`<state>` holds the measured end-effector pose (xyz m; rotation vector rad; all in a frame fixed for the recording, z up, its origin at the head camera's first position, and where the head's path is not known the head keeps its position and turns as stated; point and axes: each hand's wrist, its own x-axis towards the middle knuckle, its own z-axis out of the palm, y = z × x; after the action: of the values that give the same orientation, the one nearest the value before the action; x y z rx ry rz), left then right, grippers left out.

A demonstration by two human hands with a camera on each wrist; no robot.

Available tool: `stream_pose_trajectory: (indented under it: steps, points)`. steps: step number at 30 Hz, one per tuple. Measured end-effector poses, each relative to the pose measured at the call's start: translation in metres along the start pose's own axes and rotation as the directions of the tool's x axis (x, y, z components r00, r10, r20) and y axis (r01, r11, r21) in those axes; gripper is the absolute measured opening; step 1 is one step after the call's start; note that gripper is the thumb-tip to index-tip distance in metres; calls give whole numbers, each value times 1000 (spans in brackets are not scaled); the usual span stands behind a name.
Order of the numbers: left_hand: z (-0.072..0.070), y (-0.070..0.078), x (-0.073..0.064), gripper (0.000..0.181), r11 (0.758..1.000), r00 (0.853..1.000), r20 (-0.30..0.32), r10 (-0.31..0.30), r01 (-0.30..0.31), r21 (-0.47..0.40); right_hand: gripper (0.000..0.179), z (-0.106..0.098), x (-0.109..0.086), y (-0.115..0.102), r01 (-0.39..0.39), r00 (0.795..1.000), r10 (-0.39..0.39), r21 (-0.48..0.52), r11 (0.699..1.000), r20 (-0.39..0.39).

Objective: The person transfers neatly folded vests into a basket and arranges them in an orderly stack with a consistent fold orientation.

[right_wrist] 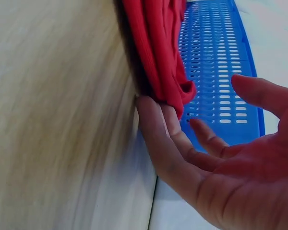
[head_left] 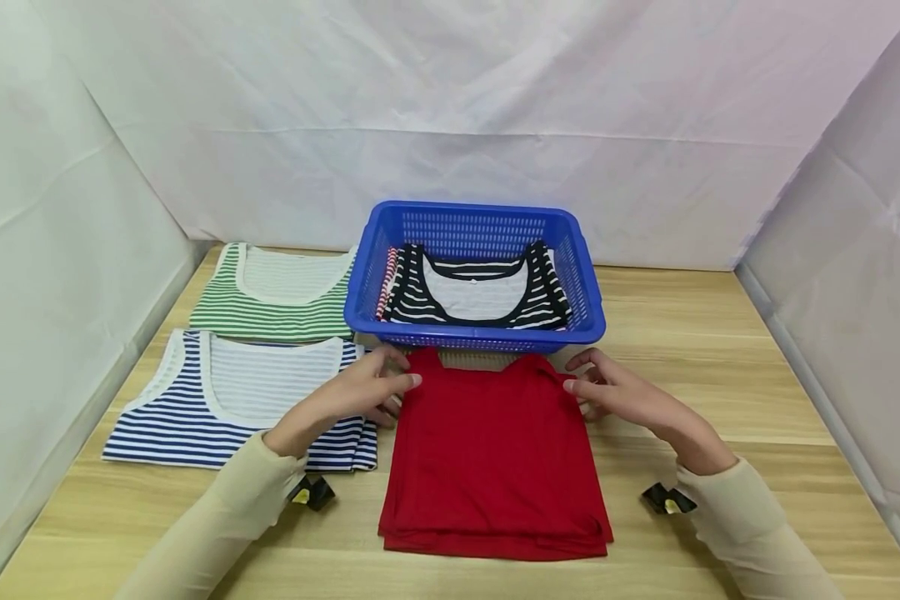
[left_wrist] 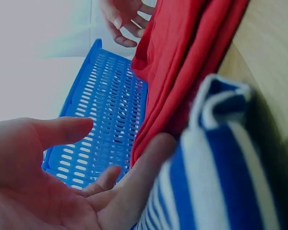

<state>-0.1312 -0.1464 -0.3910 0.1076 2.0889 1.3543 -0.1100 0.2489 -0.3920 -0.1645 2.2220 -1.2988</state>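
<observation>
A folded red tank top (head_left: 495,458) lies flat on the table, its strap end toward the basket. At its upper left corner is my left hand (head_left: 367,387), thumb and fingers apart; in the left wrist view a fingertip meets the red cloth's edge. My right hand (head_left: 618,396) is at the upper right corner, where the cloth is slightly turned over. The right wrist view shows its fingertips (right_wrist: 149,108) against the lower edge of the folded layers, the thumb standing away. Neither hand grips the cloth.
Behind the red top stands a blue basket (head_left: 472,335) holding a black-and-white striped tank top (head_left: 412,292) and other striped cloth. To the left lie a green-striped tank top (head_left: 270,317) and a blue-striped one (head_left: 172,433), the latter under my left forearm. White cloth walls surround the wooden table (head_left: 720,358).
</observation>
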Motion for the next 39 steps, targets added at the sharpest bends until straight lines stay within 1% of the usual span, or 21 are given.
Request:
stream_pose_trajectory:
  steps: [2,4,8,11,15,18,21,25,28,32,35,39]
  points:
    - [1,0,0,46,1000,1000,6,17,-17,-4,45,0,-2,-1,6,1000,-6,15,1000,7]
    - [2,1,0,42,999,999,11,37,-37,3,38,1,-4,-2,12,1000,-12,10,1000,11]
    - [5,1,-1,38,999,998,12,54,-54,-3,30,3,-6,-2,26,999,-25,-39,999,28]
    - [6,0,-2,39,999,998,14,53,-53,-3,30,6,-6,-2,26,999,-24,-81,996,31]
    - [5,0,-2,41,998,998,23,56,-56,0,36,7,-5,-3,31,999,-28,-114,993,26]
    - [4,1,-3,43,999,998,19,53,-52,-11,39,6,-4,-4,35,999,-33,-105,994,27]
    - [4,3,-3,47,998,998,10,55,-55,-14,38,4,-3,-3,59,997,-55,-92,994,46]
    - [7,4,-3,51,996,997,11,75,-75,36,34,4,-3,-2,89,993,-79,-108,990,88]
    - [8,3,-2,48,993,996,15,85,-86,83,33,6,-3,0,81,992,-69,-117,990,102]
    - [11,0,0,40,990,995,43,90,-94,110,35,9,-2,2,109,990,-96,-131,985,101]
    - [14,-3,2,35,989,993,71,97,-105,106,36,12,-2,2,141,987,-125,-155,978,105]
    - [17,-5,4,33,987,987,116,110,-122,106,37,14,-4,0,181,978,-156,-192,965,136]
